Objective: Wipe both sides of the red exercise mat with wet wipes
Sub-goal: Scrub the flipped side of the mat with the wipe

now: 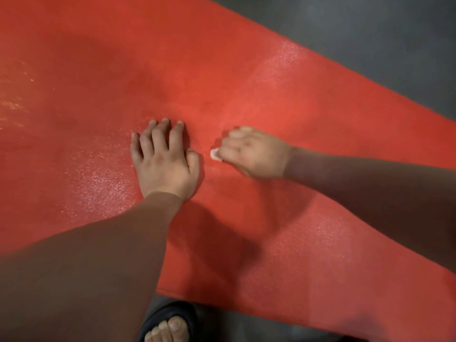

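The red exercise mat [222, 77] lies flat on the floor and fills most of the view, with shiny wet patches on it. My left hand [164, 159] rests palm down on the mat near the middle, fingers spread and slightly bent. Just to its right, my right hand [254, 153] presses a white wet wipe [215, 154] onto the mat. Only a small corner of the wipe sticks out from under the fingers; the remainder is hidden.
Grey floor [370, 33] shows beyond the mat's far edge at the upper right and along the near edge at the bottom. A foot in a black sandal [170, 322] stands on the floor just off the mat's near edge.
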### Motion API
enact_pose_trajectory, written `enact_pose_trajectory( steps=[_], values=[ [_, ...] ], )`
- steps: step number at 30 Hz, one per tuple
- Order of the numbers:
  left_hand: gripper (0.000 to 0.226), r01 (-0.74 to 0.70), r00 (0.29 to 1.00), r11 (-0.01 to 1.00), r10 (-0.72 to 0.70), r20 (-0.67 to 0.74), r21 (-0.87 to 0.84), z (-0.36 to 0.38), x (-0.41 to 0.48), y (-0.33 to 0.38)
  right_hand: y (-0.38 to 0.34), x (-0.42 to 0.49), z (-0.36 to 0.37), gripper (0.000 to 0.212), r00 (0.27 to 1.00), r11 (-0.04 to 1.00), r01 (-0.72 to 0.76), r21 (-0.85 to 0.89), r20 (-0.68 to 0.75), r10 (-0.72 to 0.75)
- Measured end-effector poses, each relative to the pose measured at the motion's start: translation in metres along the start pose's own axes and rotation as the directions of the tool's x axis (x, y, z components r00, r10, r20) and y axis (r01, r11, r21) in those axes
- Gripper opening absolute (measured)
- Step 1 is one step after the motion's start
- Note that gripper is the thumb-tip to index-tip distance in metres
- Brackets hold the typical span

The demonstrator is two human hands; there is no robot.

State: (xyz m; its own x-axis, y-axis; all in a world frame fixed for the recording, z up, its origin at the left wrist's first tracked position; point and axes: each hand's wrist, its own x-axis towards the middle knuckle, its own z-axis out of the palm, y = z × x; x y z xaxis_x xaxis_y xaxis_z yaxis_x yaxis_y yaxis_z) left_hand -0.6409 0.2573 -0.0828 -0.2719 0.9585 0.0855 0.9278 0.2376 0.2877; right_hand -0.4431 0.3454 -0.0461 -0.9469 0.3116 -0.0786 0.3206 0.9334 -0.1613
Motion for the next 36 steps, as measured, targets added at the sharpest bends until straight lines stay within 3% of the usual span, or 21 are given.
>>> enact_pose_trajectory(
  steps=[1, 3, 5, 6, 7, 8, 11, 13, 14, 16, 18, 19, 20, 24, 26, 28, 31, 32, 33, 35, 36],
  values=[
    [0.058, 0.000, 1.000, 1.000, 0.000, 0.002, 0.003, 0.000, 0.000, 0.000, 0.015, 0.002, 0.000, 0.015, 0.998, 0.998, -0.052, -0.032, -0.023, 0.052],
    [0.059, 0.002, 1.000, 1.000, -0.002, 0.010, 0.002, 0.000, 0.000, 0.000, 0.049, 0.011, -0.002, 0.014, 0.933, 0.938, -0.344, -0.046, -0.130, 0.336],
    [0.059, 0.005, 1.000, 1.000, -0.005, 0.017, -0.005, 0.000, 0.000, 0.001, 0.065, 0.020, -0.004, 0.016, 0.754, 0.773, -0.635, 0.000, -0.217, 0.620],
    [0.059, 0.006, 1.000, 1.000, -0.006, 0.017, -0.004, -0.001, 0.000, 0.001, 0.061, 0.026, -0.003, 0.019, 0.696, 0.720, -0.694, 0.030, -0.230, 0.680],
    [0.060, 0.006, 1.000, 1.000, -0.006, 0.015, -0.002, -0.001, 0.000, 0.001, 0.052, 0.032, -0.001, 0.023, 0.695, 0.722, -0.689, 0.058, -0.229, 0.682],
    [0.060, 0.008, 1.000, 1.000, -0.008, 0.014, -0.001, -0.001, 0.001, 0.001, 0.040, 0.037, 0.001, 0.028, 0.742, 0.770, -0.634, 0.080, -0.217, 0.634],
    [0.059, 0.011, 1.000, 1.000, -0.011, 0.009, 0.009, -0.001, 0.001, 0.001, 0.016, 0.036, 0.007, 0.023, 0.945, 0.951, -0.307, 0.046, -0.101, 0.310],
    [0.059, 0.013, 1.000, 1.000, -0.013, 0.011, 0.011, -0.001, 0.001, 0.001, 0.035, 0.031, 0.003, 0.017, 0.972, 0.975, -0.222, -0.024, -0.085, 0.220],
    [0.059, 0.017, 1.000, 1.000, -0.017, 0.014, 0.006, -0.001, 0.001, 0.001, 0.051, 0.031, 0.003, 0.016, 0.958, 0.963, -0.265, -0.052, -0.129, 0.257],
    [0.059, 0.020, 1.000, 1.000, -0.020, 0.014, 0.002, 0.000, 0.001, 0.001, 0.088, 0.029, 0.000, 0.015, 0.834, 0.855, -0.518, -0.035, -0.243, 0.495],
    [0.059, 0.019, 1.000, 1.000, -0.019, 0.009, 0.014, 0.000, 0.001, 0.002, 0.114, 0.027, -0.002, 0.020, 0.608, 0.639, -0.768, 0.035, -0.272, 0.746],
    [0.059, 0.019, 1.000, 1.000, -0.019, 0.008, 0.018, 0.000, 0.002, 0.002, 0.116, 0.029, -0.002, 0.025, 0.540, 0.573, -0.818, 0.056, -0.271, 0.797],
    [0.059, 0.021, 1.000, 1.000, -0.021, 0.009, 0.018, 0.000, 0.002, 0.002, 0.112, 0.034, -0.001, 0.029, 0.549, 0.582, -0.811, 0.064, -0.261, 0.794],
    [0.059, 0.024, 1.000, 1.000, -0.024, 0.010, 0.015, 0.000, 0.002, 0.002, 0.082, 0.043, 0.008, 0.019, 0.876, 0.894, -0.446, 0.041, -0.184, 0.446],
    [0.059, 0.023, 1.000, 1.000, -0.023, 0.007, 0.015, 0.001, 0.002, 0.002, 0.096, 0.035, 0.002, 0.015, 0.897, 0.913, -0.408, 0.011, -0.183, 0.403],
    [0.058, 0.021, 1.000, 1.000, -0.021, 0.004, 0.015, 0.001, 0.003, 0.001, 0.126, 0.024, -0.004, 0.017, 0.786, 0.810, -0.586, -0.001, -0.241, 0.569],
    [0.059, 0.020, 1.000, 1.000, -0.020, -0.002, 0.013, 0.001, 0.003, 0.002, 0.169, 0.000, -0.010, 0.027, 0.421, 0.437, -0.899, 0.008, -0.256, 0.870],
    [0.059, 0.020, 1.000, 1.000, -0.020, -0.007, 0.014, 0.001, 0.003, 0.002, 0.175, -0.004, -0.011, 0.028, 0.316, 0.335, -0.942, 0.032, -0.262, 0.912],
    [0.059, 0.021, 1.000, 1.000, -0.021, -0.008, 0.017, 0.001, 0.002, 0.003, 0.174, -0.002, -0.011, 0.028, 0.258, 0.283, -0.957, 0.062, -0.263, 0.930],
    [0.059, 0.023, 1.000, 1.000, -0.024, 0.006, 0.018, 0.001, 0.002, 0.003, 0.165, 0.014, -0.011, 0.028, 0.272, 0.309, -0.944, 0.119, -0.250, 0.929],
    [0.060, 0.025, 1.000, 1.000, -0.026, 0.013, 0.016, 0.001, 0.003, 0.004, 0.157, 0.026, -0.010, 0.028, 0.351, 0.392, -0.909, 0.140, -0.251, 0.902]
  ],
)
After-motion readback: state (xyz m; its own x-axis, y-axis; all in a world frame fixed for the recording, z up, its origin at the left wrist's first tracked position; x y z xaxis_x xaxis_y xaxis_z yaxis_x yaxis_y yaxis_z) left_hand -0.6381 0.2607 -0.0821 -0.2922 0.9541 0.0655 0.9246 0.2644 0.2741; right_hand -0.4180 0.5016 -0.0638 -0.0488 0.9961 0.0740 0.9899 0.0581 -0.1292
